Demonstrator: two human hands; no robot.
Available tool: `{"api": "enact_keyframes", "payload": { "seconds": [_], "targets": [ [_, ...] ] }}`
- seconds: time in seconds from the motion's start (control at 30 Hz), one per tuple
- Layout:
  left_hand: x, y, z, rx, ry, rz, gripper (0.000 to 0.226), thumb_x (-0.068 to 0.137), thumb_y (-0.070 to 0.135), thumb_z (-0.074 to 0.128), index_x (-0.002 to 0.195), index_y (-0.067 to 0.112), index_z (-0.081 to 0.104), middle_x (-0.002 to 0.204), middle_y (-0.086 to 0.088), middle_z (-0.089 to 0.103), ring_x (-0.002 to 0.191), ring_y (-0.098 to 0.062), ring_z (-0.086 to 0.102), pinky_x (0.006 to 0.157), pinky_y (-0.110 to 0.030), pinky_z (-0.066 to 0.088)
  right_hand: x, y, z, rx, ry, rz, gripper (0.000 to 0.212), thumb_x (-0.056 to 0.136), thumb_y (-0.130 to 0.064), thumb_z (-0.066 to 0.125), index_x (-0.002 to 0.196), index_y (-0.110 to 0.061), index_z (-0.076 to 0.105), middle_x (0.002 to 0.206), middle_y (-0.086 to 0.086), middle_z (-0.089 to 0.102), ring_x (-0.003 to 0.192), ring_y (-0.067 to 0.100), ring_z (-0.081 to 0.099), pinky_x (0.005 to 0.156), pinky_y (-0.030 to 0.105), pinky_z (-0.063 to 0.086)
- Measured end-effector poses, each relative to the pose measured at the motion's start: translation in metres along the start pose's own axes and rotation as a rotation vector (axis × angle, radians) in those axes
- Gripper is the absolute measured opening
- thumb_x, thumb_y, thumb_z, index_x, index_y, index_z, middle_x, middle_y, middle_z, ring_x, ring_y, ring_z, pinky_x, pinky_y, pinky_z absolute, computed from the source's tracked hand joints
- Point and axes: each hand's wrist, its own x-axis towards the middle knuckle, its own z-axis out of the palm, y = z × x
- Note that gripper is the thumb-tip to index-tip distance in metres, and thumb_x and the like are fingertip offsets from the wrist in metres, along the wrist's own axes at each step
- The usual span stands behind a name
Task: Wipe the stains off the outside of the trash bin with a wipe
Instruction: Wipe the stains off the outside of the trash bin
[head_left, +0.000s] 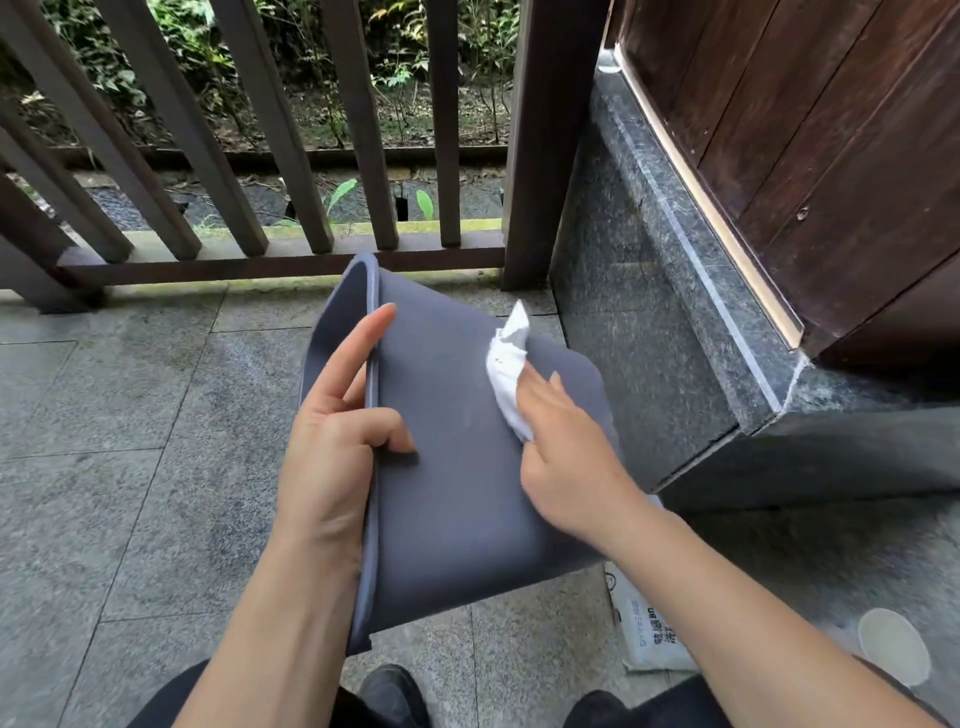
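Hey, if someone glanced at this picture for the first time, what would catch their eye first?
Most likely the grey trash bin held tipped on its side in the middle of the view, its open mouth to the left. The left hand grips its rim while the right hand presses a crumpled white wipe against its outer wall. Behind, a dark wooden railing stands before green plants.

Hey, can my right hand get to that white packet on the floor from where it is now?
Probably yes. The right hand only presses the wipe on the trash bin, and the packet lies beneath that forearm with nothing covering it.
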Motion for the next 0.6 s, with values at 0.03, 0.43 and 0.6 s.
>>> {"api": "enact_keyframes", "payload": {
  "seconds": [0.03,0.43,0.6],
  "targets": [
    [0.001,0.001,0.000,-0.006,0.010,-0.003,0.097,0.058,-0.024,0.039,0.111,0.047,0.077,0.094,0.007,0.075,0.071,-0.016,0.056,0.058,-0.027,0.047,-0.007,-0.013,0.007,-0.003,-0.014,-0.120,0.085,0.069,0.013,0.035,0.151,-0.009,0.034,0.159,0.005,0.035,0.150,0.020,0.021,0.124,0.046,0.005],
    [-0.003,0.002,-0.003,-0.066,0.047,-0.027,0.093,0.039,-0.009,0.046,0.105,0.047,0.079,0.104,0.002,0.076,0.083,-0.026,0.056,0.069,-0.035,0.046,-0.011,-0.014,0.007,-0.150,0.042,-0.069,0.078,0.067,0.005,0.030,0.142,-0.007,0.043,0.153,0.005,0.042,0.146,0.027,0.028,0.121,0.039,-0.001],
    [-0.003,0.004,-0.006,-0.104,0.068,-0.029,0.095,0.042,-0.009,0.047,0.113,0.047,0.076,0.119,-0.002,0.076,0.093,-0.034,0.056,0.085,-0.050,0.044,-0.010,-0.009,0.007,-0.124,0.049,-0.149,0.080,0.071,0.005,0.033,0.149,-0.015,0.042,0.156,-0.003,0.041,0.145,0.014,0.029,0.123,0.046,0.003]
  ]
}}
